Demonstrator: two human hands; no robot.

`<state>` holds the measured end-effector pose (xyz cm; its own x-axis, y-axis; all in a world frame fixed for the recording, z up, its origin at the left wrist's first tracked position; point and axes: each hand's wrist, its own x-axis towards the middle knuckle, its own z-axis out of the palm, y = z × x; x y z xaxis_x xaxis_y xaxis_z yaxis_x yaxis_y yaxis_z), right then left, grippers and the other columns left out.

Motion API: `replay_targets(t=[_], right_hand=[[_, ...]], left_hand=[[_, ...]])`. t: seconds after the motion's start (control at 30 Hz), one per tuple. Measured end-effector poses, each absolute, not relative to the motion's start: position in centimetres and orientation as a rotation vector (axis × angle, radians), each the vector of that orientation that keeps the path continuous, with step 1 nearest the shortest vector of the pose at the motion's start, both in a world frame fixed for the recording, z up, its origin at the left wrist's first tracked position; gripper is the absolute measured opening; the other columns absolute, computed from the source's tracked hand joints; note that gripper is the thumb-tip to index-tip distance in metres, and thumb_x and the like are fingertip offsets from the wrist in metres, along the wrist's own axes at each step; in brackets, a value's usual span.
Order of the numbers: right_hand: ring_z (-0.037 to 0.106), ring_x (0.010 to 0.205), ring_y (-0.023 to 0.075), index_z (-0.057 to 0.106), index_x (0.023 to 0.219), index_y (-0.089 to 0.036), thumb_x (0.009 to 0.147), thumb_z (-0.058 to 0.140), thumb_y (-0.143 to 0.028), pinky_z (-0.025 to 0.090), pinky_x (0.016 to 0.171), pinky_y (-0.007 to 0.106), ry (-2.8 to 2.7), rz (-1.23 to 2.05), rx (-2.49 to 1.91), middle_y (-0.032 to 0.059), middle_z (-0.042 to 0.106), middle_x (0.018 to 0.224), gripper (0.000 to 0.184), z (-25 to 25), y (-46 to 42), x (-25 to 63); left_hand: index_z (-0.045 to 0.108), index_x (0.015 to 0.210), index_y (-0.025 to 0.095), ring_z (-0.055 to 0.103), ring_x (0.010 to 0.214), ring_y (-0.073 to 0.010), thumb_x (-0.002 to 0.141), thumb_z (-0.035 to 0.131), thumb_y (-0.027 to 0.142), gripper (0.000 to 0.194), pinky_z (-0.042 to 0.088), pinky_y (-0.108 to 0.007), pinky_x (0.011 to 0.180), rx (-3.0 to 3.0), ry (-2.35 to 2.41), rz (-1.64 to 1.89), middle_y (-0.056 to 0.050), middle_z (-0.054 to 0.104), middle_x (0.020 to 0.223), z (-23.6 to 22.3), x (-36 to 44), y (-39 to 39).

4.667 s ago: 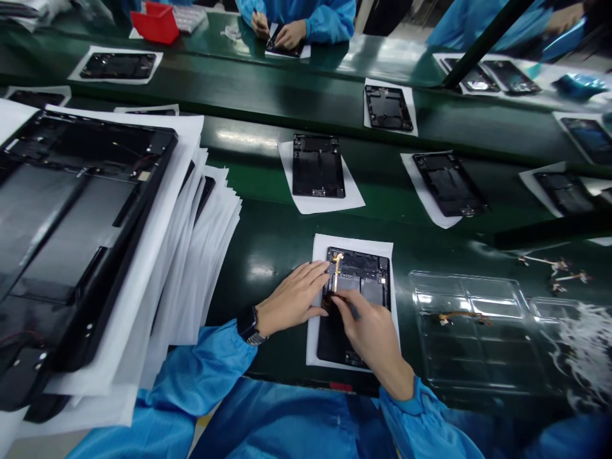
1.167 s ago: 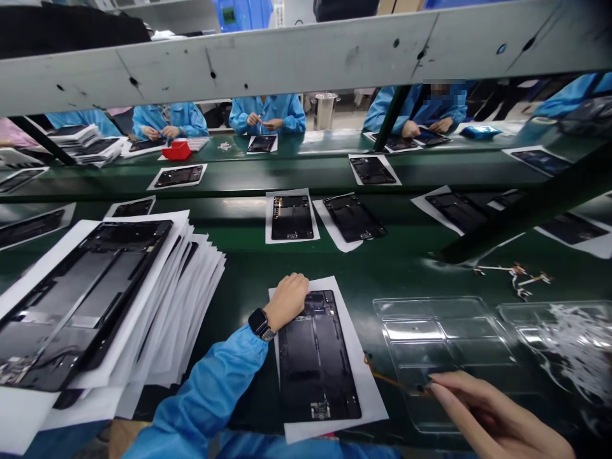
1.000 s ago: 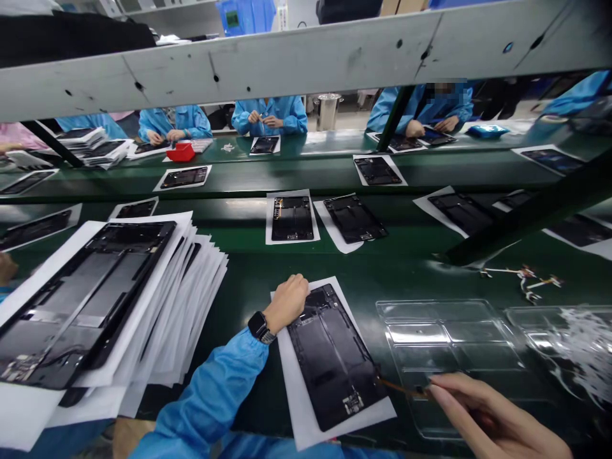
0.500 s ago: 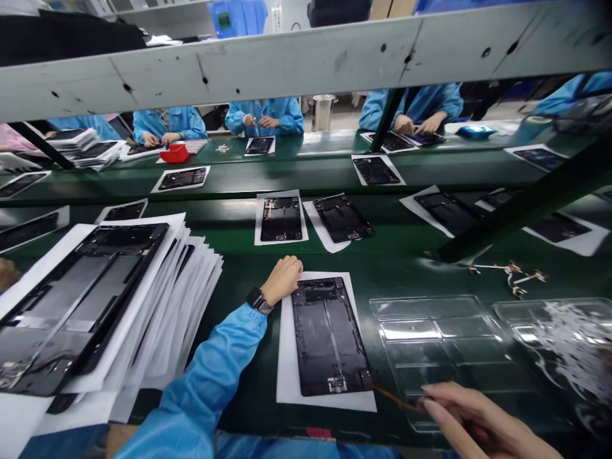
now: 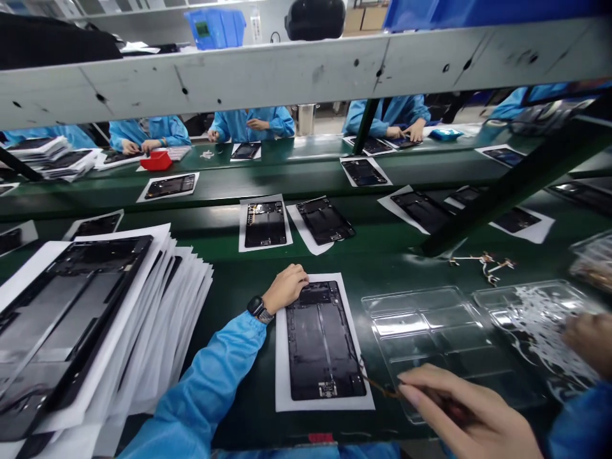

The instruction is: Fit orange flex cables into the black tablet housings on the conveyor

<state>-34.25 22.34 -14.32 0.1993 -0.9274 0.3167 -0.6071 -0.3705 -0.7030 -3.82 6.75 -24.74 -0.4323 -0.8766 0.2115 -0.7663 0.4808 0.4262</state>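
Observation:
A black tablet back housing lies on a white paper sheet in front of me. My left hand, fingers curled together, grips its upper left corner. My right hand is closed in a pinch to the right of the housing. Between the thumb and fingertips is a thin orange-brown strip; its far end reaches the housing's lower right edge. I cannot tell whether the strip is a cable or a tool. A reddish thing in the palm is mostly hidden.
Left stands a stack of paper sheets and housings. Right are a clear compartment tray, a tray of white pieces, and small cable parts. A co-worker's blurred hand is over the white pieces. A dark post slants across.
My right hand and the strip have moved slightly left and up along the housing's right edge. A co-worker's hand has come in at the right. My left hand stays at the corner.

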Motion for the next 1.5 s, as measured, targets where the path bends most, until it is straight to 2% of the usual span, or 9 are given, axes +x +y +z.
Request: replay_targets(t=[0.1,0.2,0.33,0.43,0.57,0.7,0.9,1.1,1.5], right_hand=[[0.066,0.063,0.0151,0.076,0.084,-0.024,0.085,0.064,-0.040,0.053,0.055,0.019,1.332,-0.906,-2.010,0.0026,0.072,0.078,0.020,-12.5,20.7,-32.1],[0.056,0.052,0.0120,0.074,0.093,-0.024,0.090,0.058,-0.042,0.046,0.049,0.021,1.309,-0.728,-1.978,-0.0005,0.064,0.062,0.025,-11.5,18.0,-30.2],[0.054,0.055,0.0115,0.072,0.094,-0.019,0.091,0.054,-0.037,0.041,0.052,0.022,1.232,-0.569,-1.959,0.0002,0.065,0.067,0.026,-12.0,13.1,-26.9],[0.058,0.063,0.0125,0.071,0.085,-0.016,0.086,0.056,-0.028,0.043,0.059,0.022,1.156,-0.527,-1.982,0.0027,0.069,0.076,0.019,-13.8,9.7,-24.0],[0.061,0.064,0.0124,0.068,0.085,-0.014,0.081,0.058,-0.020,0.042,0.062,0.021,1.040,-0.363,-2.001,0.0015,0.068,0.069,0.012,-17.4,6.4,-20.8],[0.061,0.064,0.0122,0.068,0.075,-0.014,0.078,0.057,-0.015,0.039,0.059,0.020,1.041,-0.220,-2.071,0.0022,0.068,0.069,0.011,-20.4,4.3,-18.7],[0.056,0.063,0.0120,0.069,0.072,-0.016,0.076,0.060,-0.012,0.035,0.059,0.022,1.088,-0.112,-2.169,0.0020,0.065,0.068,0.011,-21.9,3.2,-16.8],[0.053,0.063,0.0106,0.068,0.076,-0.018,0.070,0.073,-0.019,0.032,0.056,0.021,1.129,-0.020,-2.157,-0.0007,0.063,0.069,0.008,-22.2,2.2,-15.9],[0.057,0.063,0.0107,0.065,0.073,-0.018,0.068,0.078,-0.028,0.034,0.053,0.021,1.204,0.192,-2.133,-0.0009,0.064,0.069,0.017,-22.6,0.2,-15.5]], left_hand=[[0.061,0.104,0.016,0.053,0.105,-0.0200,0.096,0.053,0.031,0.019,0.041,-0.034,0.093,1.321,-2.116,-0.548,-0.009,0.060,0.111,-22.8,-4.2,9.1],[0.051,0.125,0.017,0.057,0.111,-0.0210,0.098,0.050,0.038,0.035,0.041,-0.036,0.098,1.006,-1.774,-1.167,-0.012,0.062,0.119,-20.1,-5.2,12.9],[0.041,0.132,0.016,0.062,0.079,-0.0152,0.083,0.070,0.033,0.059,0.047,-0.027,0.077,0.934,-1.530,-1.639,-0.004,0.066,0.086,-18.8,-6.3,17.5],[0.046,0.126,0.017,0.054,0.063,-0.0108,0.084,0.063,0.020,0.045,0.043,-0.024,0.066,1.331,-1.633,-1.254,0.004,0.056,0.068,-20.4,-5.8,19.2],[0.057,0.113,0.019,0.056,0.072,-0.0157,0.089,0.053,0.013,0.026,0.041,-0.029,0.067,1.560,-1.924,-0.430,-0.001,0.060,0.078,-23.1,-3.8,20.1],[0.060,0.092,0.017,0.054,0.071,-0.0173,0.096,0.045,0.014,0.016,0.039,-0.032,0.065,1.541,-2.081,-0.070,-0.003,0.060,0.075,-24.4,-2.5,20.1],[0.059,0.085,0.017,0.053,0.071,-0.0174,0.097,0.043,0.014,0.021,0.040,-0.031,0.063,1.554,-2.077,0.013,-0.004,0.057,0.074,-25.2,-3.3,19.1],[0.061,0.091,0.017,0.058,0.069,-0.0151,0.099,0.043,0.017,0.020,0.043,-0.028,0.064,1.523,-1.989,-0.061,-0.004,0.061,0.077,-25.7,-4.2,18.8],[0.064,0.102,0.017,0.067,0.081,-0.0166,0.097,0.047,0.014,0.018,0.051,-0.029,0.074,1.419,-1.970,-0.210,-0.005,0.070,0.091,-25.9,-3.7,18.3]])
